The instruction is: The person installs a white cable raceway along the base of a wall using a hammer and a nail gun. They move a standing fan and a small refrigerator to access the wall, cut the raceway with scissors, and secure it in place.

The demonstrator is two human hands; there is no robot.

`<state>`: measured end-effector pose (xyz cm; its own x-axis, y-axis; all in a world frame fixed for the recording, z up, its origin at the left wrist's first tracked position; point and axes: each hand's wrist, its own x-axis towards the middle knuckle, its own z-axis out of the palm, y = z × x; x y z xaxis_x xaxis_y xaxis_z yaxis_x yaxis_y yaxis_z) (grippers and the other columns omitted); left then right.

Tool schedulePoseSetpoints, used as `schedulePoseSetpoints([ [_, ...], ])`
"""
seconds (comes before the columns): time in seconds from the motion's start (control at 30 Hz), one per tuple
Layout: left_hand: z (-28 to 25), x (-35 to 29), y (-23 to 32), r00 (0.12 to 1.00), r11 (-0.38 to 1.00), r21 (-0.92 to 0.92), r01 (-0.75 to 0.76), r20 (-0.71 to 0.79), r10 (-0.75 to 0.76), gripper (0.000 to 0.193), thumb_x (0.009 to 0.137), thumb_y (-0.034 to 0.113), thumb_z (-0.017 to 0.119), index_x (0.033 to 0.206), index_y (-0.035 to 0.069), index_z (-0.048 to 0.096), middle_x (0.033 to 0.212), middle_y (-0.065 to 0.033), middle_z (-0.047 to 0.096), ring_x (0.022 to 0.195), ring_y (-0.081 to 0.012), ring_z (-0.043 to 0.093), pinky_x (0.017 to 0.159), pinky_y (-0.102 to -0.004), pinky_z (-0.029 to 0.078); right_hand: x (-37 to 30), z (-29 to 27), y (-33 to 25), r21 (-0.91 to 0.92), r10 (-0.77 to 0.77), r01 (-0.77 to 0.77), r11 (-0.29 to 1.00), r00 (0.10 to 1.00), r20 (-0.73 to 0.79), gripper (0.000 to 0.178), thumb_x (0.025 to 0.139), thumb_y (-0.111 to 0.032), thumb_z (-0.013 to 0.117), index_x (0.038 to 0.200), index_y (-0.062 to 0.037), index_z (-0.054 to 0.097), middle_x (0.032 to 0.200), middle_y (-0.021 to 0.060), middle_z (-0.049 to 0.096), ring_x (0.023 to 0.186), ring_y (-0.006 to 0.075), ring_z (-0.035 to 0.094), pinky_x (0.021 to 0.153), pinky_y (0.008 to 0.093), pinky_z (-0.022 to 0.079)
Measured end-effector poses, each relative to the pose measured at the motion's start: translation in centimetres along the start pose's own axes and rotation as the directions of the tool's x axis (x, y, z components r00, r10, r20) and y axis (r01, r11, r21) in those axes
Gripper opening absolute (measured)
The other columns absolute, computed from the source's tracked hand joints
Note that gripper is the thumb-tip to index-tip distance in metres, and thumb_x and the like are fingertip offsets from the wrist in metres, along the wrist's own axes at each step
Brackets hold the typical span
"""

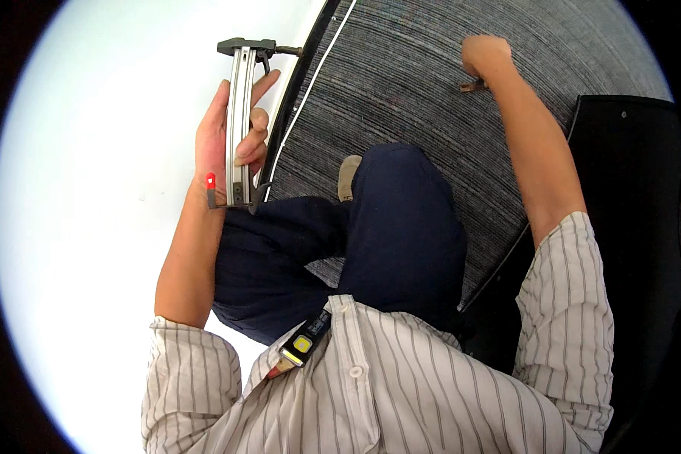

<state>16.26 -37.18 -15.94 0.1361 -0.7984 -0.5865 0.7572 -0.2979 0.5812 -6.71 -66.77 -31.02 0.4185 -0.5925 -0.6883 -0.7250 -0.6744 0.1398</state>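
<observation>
Gripping silver-railed tool (pixel 240 106) lengthwise over palm, my left hand (pixel 213 138) part-curled round the rail, right hand (pixel 487 56) balled, can't tell on what.

Bright | white surface (pixel 91 227) washed out | edges curved | corners black

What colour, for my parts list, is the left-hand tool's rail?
The rail is silver, shown in the head view.

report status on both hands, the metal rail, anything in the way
Left hand curled around silver rail, dark fittings at both ends. Right hand closed on small brown item, kind unclear, above carpet. White cable right of rail, possible snag.
</observation>
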Motion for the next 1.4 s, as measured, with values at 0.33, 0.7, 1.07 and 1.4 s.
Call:
schedulePoseSetpoints([
  [0.33,1.6,-1.3,0.5,0.979,0.917,-0.399,0.007,0.19,0.075,0.07,0.102,0.046,0.035,0.151,-0.001,0.017,0.065,-0.0002,0.054,0.048,-0.0066,0.049,0.042,-0.0194,0.041,0.6,0.8,-0.5,0.057,0.037,-0.042,0.998,0.996,0.085,0.028,0.085,-0.017,0.06,0.109,-0.0076,0.073,0.115,0.011,0.069,0.103,0.0284,0.067,0.082,0.0407,0.055],
  [0.7,1.2,1.3,-0.2,0.935,0.944,-0.27,0.188,-0.244,-0.256,0.061,0.101,0.043,0.044,0.131,-0.01,0.042,0.069,-0.001,0.057,0.045,-0.0039,0.048,0.037,-0.0161,0.043,0.6,1.6,0.3,0.037,0.083,-0.088,0.995,0.99,0.109,0.025,0.086,-0.016,0.061,0.107,-0.009,0.073,0.115,0.0111,0.069,0.104,0.0287,0.067,0.082,0.0396,0.054],
  [1.07,-7.3,16.6,-12.4,0.901,0.74,-0.665,-0.098,-0.375,-0.217,0.046,0.096,0.035,0.041,0.113,-0.006,0.053,0.093,-0.0179,0.065,0.071,-0.0242,0.063,0.059,-0.0303,0.05,0.7,4.2,3.8,0.115,0.116,-0.1,0.988,0.984,-0.135,0.025,0.083,-0.018,0.066,0.104,-0.0071,0.073,0.112,0.0143,0.069,0.101,0.0312,0.067,0.083,0.041,0.054],
  [1.4,-15.8,19.4,-8.9,0.934,0.823,-0.559,-0.103,-0.339,-0.114,0.05,0.092,0.034,0.038,0.108,-0.011,0.052,0.064,0.0013,0.053,0.042,-0.0094,0.033,0.043,-0.0247,0.026,0.7,4.5,3.0,0.085,0.18,-0.166,0.982,0.963,-0.2,0.022,0.082,-0.016,0.065,0.101,-0.007,0.073,0.106,0.015,0.071,0.096,0.0315,0.069,0.081,0.0414,0.055],
])
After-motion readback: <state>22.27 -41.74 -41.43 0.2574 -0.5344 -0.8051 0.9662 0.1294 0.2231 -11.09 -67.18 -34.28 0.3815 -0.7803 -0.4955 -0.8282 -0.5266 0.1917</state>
